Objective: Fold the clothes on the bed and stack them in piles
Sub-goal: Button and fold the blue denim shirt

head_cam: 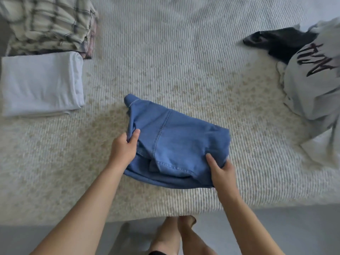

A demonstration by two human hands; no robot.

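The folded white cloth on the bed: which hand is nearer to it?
Left. The left hand grips the left edge of the blue denim garment, on the side toward the white cloth. The right hand holds the garment's right edge, farther away.

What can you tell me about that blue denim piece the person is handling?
The blue denim garment looks like soft mid-blue jean cloth with pale stitched seams and a hem along its near edge. It lies partly folded in layers on the cream ribbed bedspread, near the bed's front edge, one corner sticking up at the far left. The left hand pinches its left side; the right hand holds its right near corner.
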